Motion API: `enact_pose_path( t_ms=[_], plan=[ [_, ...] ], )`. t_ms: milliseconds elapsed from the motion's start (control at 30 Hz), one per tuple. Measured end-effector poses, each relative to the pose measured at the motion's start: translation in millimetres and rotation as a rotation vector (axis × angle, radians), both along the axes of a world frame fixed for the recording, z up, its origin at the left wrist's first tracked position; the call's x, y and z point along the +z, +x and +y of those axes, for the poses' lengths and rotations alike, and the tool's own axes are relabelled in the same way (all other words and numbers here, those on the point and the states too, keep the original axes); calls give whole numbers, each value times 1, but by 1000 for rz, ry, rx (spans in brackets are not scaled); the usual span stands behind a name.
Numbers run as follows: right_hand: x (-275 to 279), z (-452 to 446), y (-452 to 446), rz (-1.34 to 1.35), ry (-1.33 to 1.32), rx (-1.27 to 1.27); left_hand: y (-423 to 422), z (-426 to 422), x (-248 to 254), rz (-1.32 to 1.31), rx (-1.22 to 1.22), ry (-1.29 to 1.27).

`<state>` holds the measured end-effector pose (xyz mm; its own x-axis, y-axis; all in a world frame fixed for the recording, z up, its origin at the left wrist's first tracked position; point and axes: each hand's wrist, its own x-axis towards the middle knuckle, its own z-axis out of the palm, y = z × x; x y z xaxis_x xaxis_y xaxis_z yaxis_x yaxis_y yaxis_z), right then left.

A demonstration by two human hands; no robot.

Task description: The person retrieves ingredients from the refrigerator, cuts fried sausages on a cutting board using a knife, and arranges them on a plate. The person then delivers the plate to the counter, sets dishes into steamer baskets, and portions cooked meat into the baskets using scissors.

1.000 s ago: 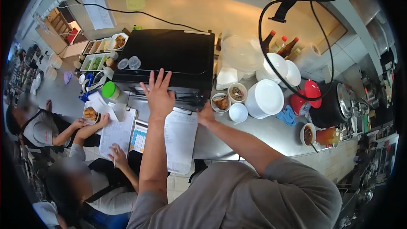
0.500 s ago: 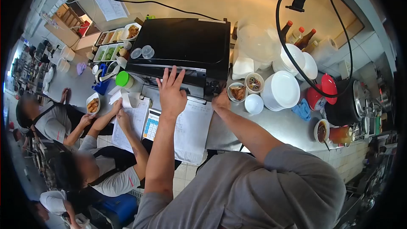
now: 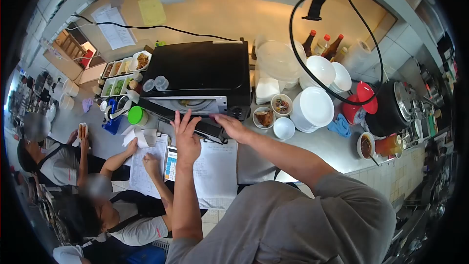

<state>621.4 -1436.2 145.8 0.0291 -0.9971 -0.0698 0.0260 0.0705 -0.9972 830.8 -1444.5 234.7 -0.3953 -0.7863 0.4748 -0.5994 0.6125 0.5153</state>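
A black microwave [image 3: 200, 68] stands on the steel counter, its door [image 3: 163, 111] swung partly out and its lit inside showing. Against the door lies my left hand [image 3: 186, 137], its fingers spread and nothing held in them. My right hand [image 3: 230, 127] is at the door's free end, fingers stretched towards it; its fingertips are partly hard to make out. Two small clear lids [image 3: 155, 84] rest on the microwave's top. Below the door are papers on a clipboard [image 3: 215, 166] and a calculator [image 3: 170, 164].
Bowls of food [image 3: 264, 117], stacked white bowls [image 3: 311, 110] and a black pot [image 3: 383, 115] stand right. A green-lidded jar [image 3: 137, 116] is left of the door. Two co-workers [image 3: 132, 215] are at the left, one with papers. A black cable [image 3: 293, 34] hangs above.
The microwave door has come open and its inside shows. My right hand has moved from the microwave's lower right corner onto the door's end. A co-worker's food tray has been lifted and tilted.
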Motion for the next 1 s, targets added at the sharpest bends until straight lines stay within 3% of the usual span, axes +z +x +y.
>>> enact_pose_path(
  t_ms=[100,167,233,267,333,500,833,933,1000],
  plan=[
    [42,-34,15,-117,172,44,1,-2,-6,43,21,-21],
    [25,-77,25,-31,96,164,3,-3,-10,80,-5,-32],
    [26,-113,41,881,-90,484,5,-3,-9,81,-1,-31],
    [-12,-149,56,760,-153,404,6,-3,-7,83,-8,-10],
    [10,-154,70,1034,-291,306,6,-5,-5,98,-19,5],
    [38,-176,85,1107,-132,355,8,-7,-4,99,-17,26],
    [49,-138,58,1138,-100,399,4,-7,-7,132,-27,6],
    [32,-112,42,1303,-372,423,6,-7,-11,126,-40,1],
    [42,-97,32,1278,-430,405,6,-6,-9,115,-32,-5]
  ],
)
